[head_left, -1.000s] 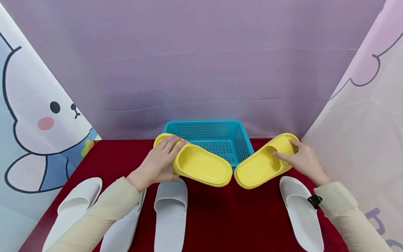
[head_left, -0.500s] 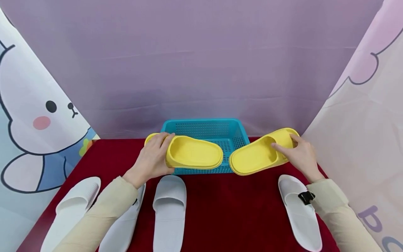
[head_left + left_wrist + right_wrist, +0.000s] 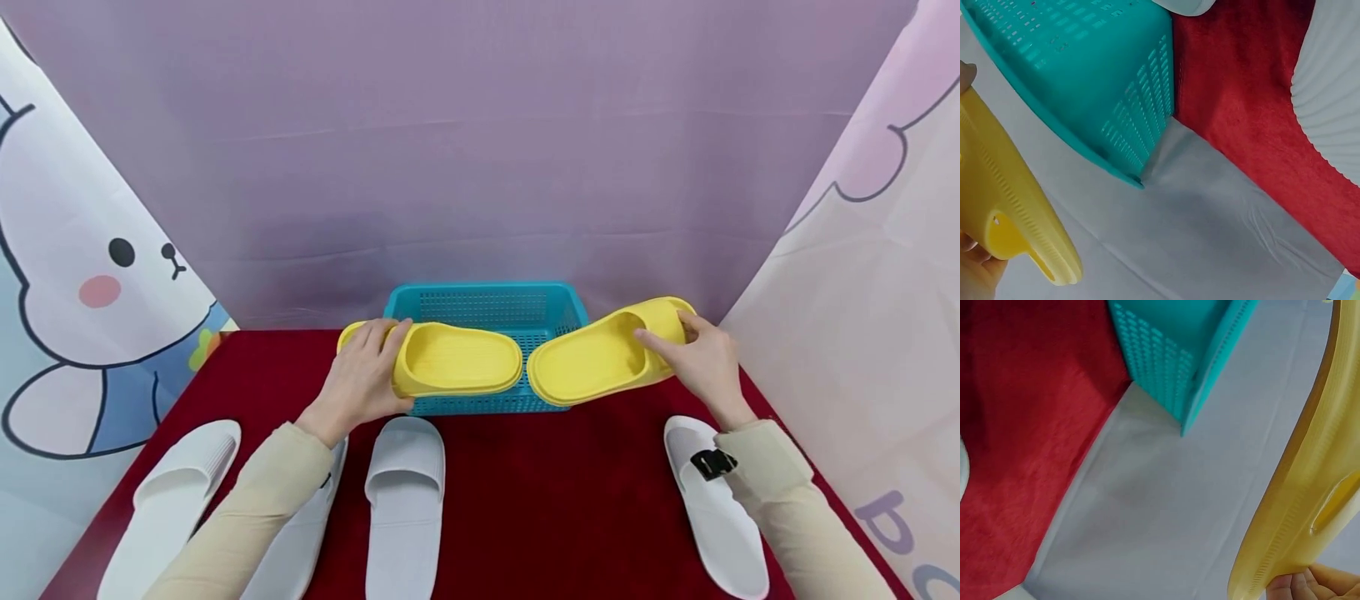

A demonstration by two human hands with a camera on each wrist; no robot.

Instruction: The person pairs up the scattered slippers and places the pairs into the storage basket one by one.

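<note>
Shifted leftward since the earlier frame: right yellow slide [image 3: 577,362], its heel now nearly meeting that of the left yellow slide [image 3: 465,360]; left to right, I log three white slides [image 3: 405,525], left hand [image 3: 362,371] gripping its yellow one by the upper, teal perforated basket [image 3: 483,289] under or behind both heels (cannot tell), right hand [image 3: 702,360] gripping likewise, fourth white slide [image 3: 729,542] nearer; progress, I judge: yellow pair lifted, neither set down yet; red plush cloth [image 3: 555,500] below, lilac curtain [image 3: 480,150] behind, cartoon panel [image 3: 67,333] at left.
</note>
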